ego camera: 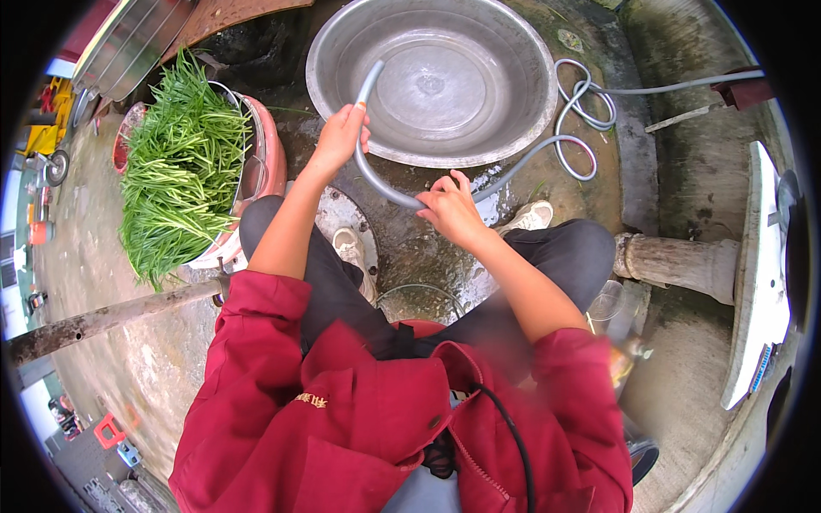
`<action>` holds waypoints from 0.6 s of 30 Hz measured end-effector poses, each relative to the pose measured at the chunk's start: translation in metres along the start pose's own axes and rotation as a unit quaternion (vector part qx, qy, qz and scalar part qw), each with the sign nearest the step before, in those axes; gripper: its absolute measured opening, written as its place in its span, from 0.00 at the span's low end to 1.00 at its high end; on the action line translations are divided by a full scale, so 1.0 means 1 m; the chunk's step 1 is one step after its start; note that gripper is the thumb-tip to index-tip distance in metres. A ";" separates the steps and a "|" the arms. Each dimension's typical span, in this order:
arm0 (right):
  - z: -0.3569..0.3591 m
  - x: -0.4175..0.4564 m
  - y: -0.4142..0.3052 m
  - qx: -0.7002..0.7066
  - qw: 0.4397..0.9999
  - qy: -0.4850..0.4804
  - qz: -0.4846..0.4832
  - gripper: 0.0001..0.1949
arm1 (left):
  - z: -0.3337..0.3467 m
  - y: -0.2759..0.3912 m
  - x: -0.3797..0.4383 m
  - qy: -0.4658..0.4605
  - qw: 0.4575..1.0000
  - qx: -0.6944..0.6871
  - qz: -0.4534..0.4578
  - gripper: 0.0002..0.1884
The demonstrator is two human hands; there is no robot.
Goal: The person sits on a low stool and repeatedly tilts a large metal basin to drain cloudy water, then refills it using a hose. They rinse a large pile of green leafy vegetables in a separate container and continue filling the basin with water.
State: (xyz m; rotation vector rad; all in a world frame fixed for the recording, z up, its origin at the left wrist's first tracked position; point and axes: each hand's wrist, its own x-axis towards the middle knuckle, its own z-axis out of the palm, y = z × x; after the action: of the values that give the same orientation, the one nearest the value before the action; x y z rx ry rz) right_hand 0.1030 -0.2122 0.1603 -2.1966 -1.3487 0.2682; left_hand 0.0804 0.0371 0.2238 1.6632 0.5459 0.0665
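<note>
My left hand (346,136) grips a grey hose (383,188) a little below its end, which points up over a large round metal basin (474,149). Farther along the same hose, my right hand (452,208) pinches it between thumb and fingers, just in front of the basin's near rim. From there the hose runs right, loops on the wet ground beside the basin and leads off to the upper right. No water shows at the hose's end. The basin's floor looks bare.
To the left, long green leafy stalks (183,167) are heaped over a pink tub (272,144). A rusty metal pole (115,320) juts in at left. On the right stand a concrete wall (693,154) and a stone-like post (680,263) under a white slab (757,288).
</note>
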 end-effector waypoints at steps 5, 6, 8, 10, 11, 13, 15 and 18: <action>0.005 0.000 -0.001 -0.017 0.999 -0.022 -0.018 0.10 | -0.004 -0.023 0.011 -0.010 0.999 0.016 -0.045 0.20; 0.005 -0.001 0.000 -0.023 0.999 -0.021 -0.016 0.10 | -0.001 -0.024 0.012 -0.012 0.999 0.004 -0.042 0.19; 0.003 0.001 0.002 -0.035 0.999 -0.018 -0.011 0.10 | -0.004 -0.026 0.014 -0.001 0.999 0.008 -0.049 0.19; 0.008 0.000 0.009 -0.039 0.999 0.006 -0.014 0.11 | 0.002 -0.029 0.017 0.005 0.999 0.008 -0.049 0.19; 0.011 0.000 0.012 -0.043 0.999 0.017 -0.015 0.11 | 0.000 -0.032 0.017 0.006 0.998 -0.028 -0.053 0.20; 0.011 0.000 0.012 -0.044 0.999 0.007 -0.015 0.11 | 0.000 -0.029 0.015 -0.002 0.998 -0.004 -0.058 0.20; 0.008 -0.001 0.008 -0.037 0.998 -0.046 0.005 0.11 | -0.002 -0.029 0.012 -0.006 0.998 0.010 -0.056 0.20; 0.008 -0.006 0.011 -0.028 0.998 -0.046 0.011 0.10 | 0.004 -0.029 0.012 -0.019 0.998 0.024 -0.052 0.20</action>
State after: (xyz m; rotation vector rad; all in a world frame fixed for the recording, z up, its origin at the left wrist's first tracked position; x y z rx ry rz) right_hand 0.1056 -0.2187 0.1471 -2.2718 -1.3987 0.3480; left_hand 0.0837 0.0397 0.1922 1.6770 0.6088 -0.0544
